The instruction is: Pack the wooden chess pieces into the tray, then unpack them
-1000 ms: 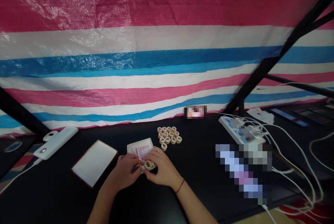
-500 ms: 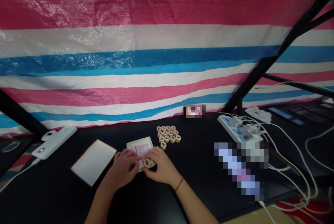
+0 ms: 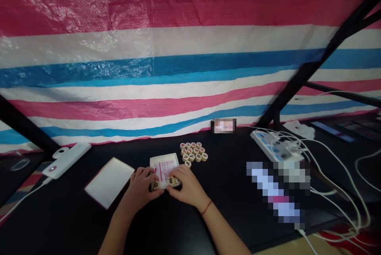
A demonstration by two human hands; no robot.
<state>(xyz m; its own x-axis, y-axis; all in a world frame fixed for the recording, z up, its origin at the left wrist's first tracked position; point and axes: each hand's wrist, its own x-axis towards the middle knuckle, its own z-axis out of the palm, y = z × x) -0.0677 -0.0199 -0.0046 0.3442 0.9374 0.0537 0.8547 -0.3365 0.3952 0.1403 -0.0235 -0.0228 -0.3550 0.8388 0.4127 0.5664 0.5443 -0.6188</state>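
1. Count: 2 hands, 2 held discs, approx. 13 loose discs in 1 cluster, 1 small white box, 1 flat white lid, 1 power bank, 1 power strip.
2. Left hand (image 3: 139,191): fingers curled, thumb + fingertips pinching the first disc (image 3: 155,185), dark mark on its top face.
3. Right hand (image 3: 187,188): curled too, pinching the second disc (image 3: 171,180), also w/ dark mark. Red string bracelet (image 3: 206,207) on the wrist.
4. Both held discs are just beside each other at the near edge of the small white box (image 3: 165,160). The box holds a folded sheet w/ red grid lines.
5. Loose cluster (image 3: 193,152): just beyond and right of the box, on the black table (image 3: 223,185). Discs are flat, round, pale, wood-look. Red or black characters on top, too small to read.
6. Flat white lid (image 3: 109,181): rectangular, dark rim, lies left of the hands.
7. Power bank (image 3: 67,160): white, rounded, smooth plastic, far left, w/ white cable.
8. Power strip (image 3: 269,146): white, right side, several white cables plugged in.
9. Backdrop: tarp (image 3: 190,48), woven glossy plastic, in red, white and blue stripes. No brand text legible anywhere.
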